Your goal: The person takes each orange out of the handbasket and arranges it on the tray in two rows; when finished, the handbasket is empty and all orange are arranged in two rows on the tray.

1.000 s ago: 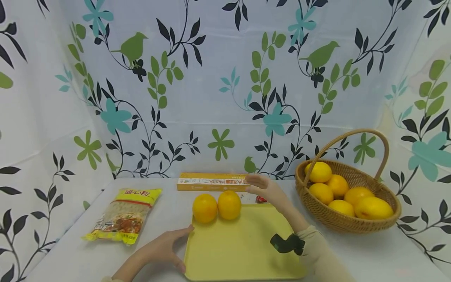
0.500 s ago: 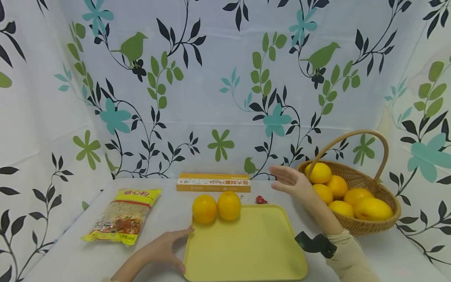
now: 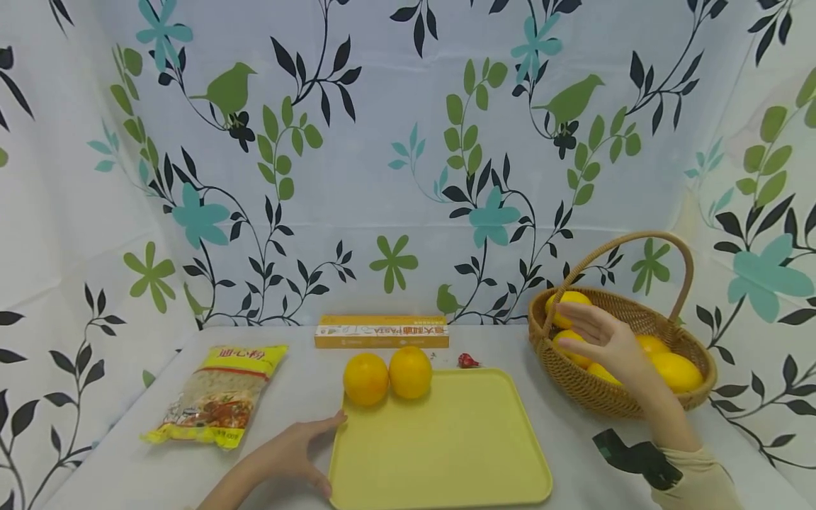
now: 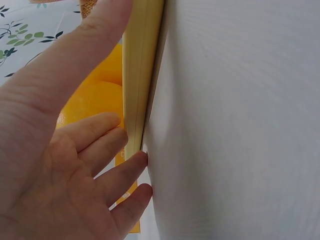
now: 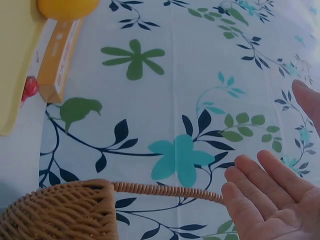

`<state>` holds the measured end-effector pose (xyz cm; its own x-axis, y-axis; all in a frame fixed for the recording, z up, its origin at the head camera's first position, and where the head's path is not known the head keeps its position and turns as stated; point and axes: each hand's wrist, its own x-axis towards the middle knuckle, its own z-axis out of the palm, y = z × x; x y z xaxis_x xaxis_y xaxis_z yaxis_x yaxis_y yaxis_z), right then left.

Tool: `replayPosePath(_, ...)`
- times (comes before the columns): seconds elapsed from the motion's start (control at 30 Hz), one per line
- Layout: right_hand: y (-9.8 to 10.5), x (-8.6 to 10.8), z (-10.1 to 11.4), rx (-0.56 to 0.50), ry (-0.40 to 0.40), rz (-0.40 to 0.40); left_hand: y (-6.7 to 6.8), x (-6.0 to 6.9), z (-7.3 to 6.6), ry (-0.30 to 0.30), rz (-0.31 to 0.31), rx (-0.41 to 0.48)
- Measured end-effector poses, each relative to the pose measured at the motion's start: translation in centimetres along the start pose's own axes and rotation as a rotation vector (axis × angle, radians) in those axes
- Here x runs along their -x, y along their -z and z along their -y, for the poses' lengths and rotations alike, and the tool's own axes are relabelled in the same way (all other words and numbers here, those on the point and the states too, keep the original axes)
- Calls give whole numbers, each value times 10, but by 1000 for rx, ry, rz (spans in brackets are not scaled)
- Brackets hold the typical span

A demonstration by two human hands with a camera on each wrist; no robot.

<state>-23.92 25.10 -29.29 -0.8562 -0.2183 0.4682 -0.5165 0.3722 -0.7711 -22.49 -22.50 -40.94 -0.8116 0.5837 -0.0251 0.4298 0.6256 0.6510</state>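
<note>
A person's left hand [image 3: 290, 450], relaxed and grasping nothing, rests against the left rim of a yellow tray [image 3: 440, 443] at the lower centre of the frame, its long axis running left to right and two round orange fruits [image 3: 366, 380] side by side at its upper left corner. At right, the person's right hand [image 3: 615, 347], fingers extended and gripping nothing, hangs over the left part of a wicker basket [image 3: 593, 394] of yellow fruit [image 3: 677, 372], its long axis slanting from upper left to lower right, its handle [image 3: 650, 234] leaning toward the frame's upper right.
</note>
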Motion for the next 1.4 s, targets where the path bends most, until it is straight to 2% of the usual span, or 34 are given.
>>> replayPosePath(0.1,4,7,-12,37,-37,-33,0,1,2,-29,-9,-12)
replayPosePath(0.2,5,13,-16,63,-87,-31,0,2,3,-39,-9,-16)
replayPosePath(0.33,12,15,-28,71,-107,-44,0,1,3,-25,3,0)
replayPosePath(0.53,35,18,-49,133,-151,-116,-1,1,4,-13,-2,-6)
replayPosePath(0.67,46,24,-37,212,-168,-140,-2,2,4,-38,-8,-17)
replayPosePath(0.73,54,29,-30,290,-198,-135,-3,2,4,-52,-10,-25)
replayPosePath(0.87,73,35,-39,404,-244,-146,-2,2,2,-65,-15,-44)
replayPosePath(1.07,92,45,-59,478,-290,-190,-3,3,1,-70,-22,-47)
replayPosePath(1.23,100,47,-68,532,-259,-126,-4,5,1,-75,-24,-47)
replayPosePath(1.4,100,43,-71,628,-235,21,-3,6,2,-84,-31,-53)
